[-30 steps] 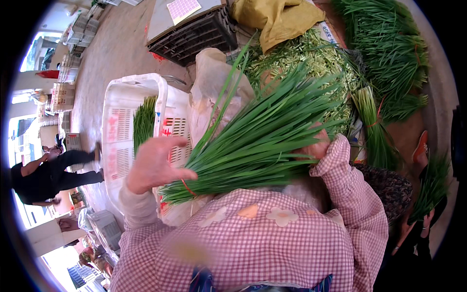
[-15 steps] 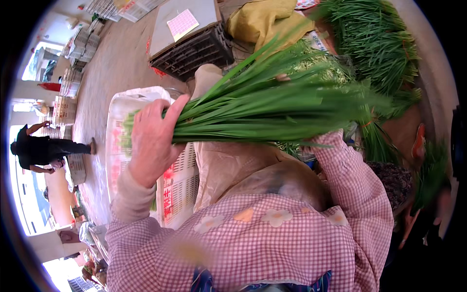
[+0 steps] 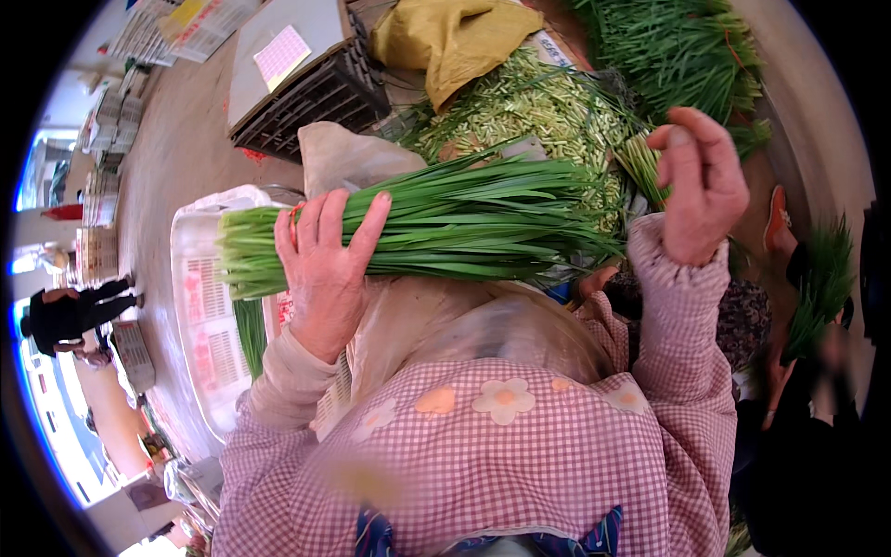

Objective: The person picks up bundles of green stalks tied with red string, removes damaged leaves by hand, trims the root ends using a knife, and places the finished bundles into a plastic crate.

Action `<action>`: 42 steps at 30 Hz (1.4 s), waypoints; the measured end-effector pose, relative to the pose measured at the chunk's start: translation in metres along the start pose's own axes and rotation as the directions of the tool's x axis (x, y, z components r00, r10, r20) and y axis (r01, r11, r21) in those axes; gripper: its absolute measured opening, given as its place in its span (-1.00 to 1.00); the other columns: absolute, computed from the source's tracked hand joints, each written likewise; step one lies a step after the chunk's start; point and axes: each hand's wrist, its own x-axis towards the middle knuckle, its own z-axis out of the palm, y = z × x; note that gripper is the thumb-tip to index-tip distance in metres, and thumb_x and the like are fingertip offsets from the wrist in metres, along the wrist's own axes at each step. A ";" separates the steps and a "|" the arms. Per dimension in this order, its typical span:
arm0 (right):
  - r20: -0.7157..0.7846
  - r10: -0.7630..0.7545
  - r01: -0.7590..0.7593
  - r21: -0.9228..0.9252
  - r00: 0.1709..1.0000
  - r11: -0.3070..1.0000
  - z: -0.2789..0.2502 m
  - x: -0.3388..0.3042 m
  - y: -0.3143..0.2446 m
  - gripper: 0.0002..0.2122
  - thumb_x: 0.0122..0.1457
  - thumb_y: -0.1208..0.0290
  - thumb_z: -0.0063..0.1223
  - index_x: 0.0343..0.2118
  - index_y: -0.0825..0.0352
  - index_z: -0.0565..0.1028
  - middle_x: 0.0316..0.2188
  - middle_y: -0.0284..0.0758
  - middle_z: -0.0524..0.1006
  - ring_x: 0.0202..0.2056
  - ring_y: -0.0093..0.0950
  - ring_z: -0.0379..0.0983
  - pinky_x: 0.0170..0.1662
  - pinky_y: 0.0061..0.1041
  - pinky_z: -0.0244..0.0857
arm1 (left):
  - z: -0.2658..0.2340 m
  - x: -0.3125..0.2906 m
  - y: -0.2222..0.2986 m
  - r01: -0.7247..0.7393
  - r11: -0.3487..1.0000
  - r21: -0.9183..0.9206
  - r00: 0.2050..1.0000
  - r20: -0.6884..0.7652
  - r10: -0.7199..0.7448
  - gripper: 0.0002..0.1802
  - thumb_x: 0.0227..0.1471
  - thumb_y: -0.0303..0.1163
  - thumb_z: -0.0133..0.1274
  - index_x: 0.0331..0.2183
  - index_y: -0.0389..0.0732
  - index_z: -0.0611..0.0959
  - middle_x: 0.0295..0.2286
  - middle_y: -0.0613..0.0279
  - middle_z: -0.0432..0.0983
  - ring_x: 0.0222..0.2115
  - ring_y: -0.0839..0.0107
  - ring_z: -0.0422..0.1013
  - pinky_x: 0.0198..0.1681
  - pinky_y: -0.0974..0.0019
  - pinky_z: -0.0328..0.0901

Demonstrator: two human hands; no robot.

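A bundle of green garlic chives (image 3: 483, 218) lies across my lap, its pale cut ends to the left over a white crate (image 3: 190, 306). My left hand (image 3: 329, 265) presses on the bundle near those ends, fingers spread over the stalks and holding it. A red band (image 3: 295, 227) goes round the stalks beside my fingers. My right hand (image 3: 701, 186) is raised beyond the leafy end, apart from the bundle. Its fingers are curled in toward the thumb; whether anything small is between them is hidden. More chives (image 3: 250, 334) lie in the crate below my left wrist.
Ahead lies a heap of pale cut stalks (image 3: 520, 102) beside a mustard-coloured cloth (image 3: 445, 42). Banded chives (image 3: 659, 60) are piled at the far right. A dark crate (image 3: 320, 102) with a board and paper on top stands ahead left. Another person (image 3: 79, 311) walks at the left.
My right hand has left the leafy end and risen to the right, fingers curled. The bundle has come lower and its leaves lie flatter. My left hand now spreads over its top.
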 end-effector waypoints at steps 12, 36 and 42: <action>0.358 0.216 -0.177 -0.139 0.909 0.974 -0.006 -0.055 0.022 -0.90 0.15 0.57 0.03 -0.29 0.43 0.52 -0.51 -0.37 0.50 -0.49 -0.68 0.34 -0.41 -0.67 0.24 | 0.007 -0.014 0.005 0.079 0.997 -0.025 0.990 -0.111 -0.082 -0.14 -0.33 -0.60 0.10 0.12 0.10 0.40 0.03 0.08 0.29 0.05 0.06 0.22 0.13 -0.15 -0.03; 0.387 0.104 0.026 -0.318 0.916 0.948 0.019 -0.064 0.047 -0.92 0.18 0.49 -0.02 -0.37 0.36 0.49 -0.61 -0.11 0.42 -0.60 -0.26 0.43 -0.51 -0.44 0.26 | 0.011 -0.016 0.008 0.056 0.998 0.010 0.985 -0.165 -0.054 -0.10 -0.33 -0.50 0.22 0.15 0.08 0.37 0.02 0.05 0.30 0.03 0.06 0.24 0.13 -0.09 0.00; -0.088 0.454 -0.462 -0.199 0.887 0.864 -0.013 -0.047 0.072 -0.90 0.19 0.49 0.00 -0.38 0.37 0.52 -0.66 -0.31 0.49 -0.65 -0.60 0.37 -0.56 -0.54 0.24 | 0.009 -0.018 0.008 0.089 0.996 -0.007 0.984 -0.156 -0.089 -0.10 -0.33 -0.49 0.21 0.15 0.10 0.37 0.03 0.08 0.30 0.04 0.08 0.24 0.15 -0.10 -0.02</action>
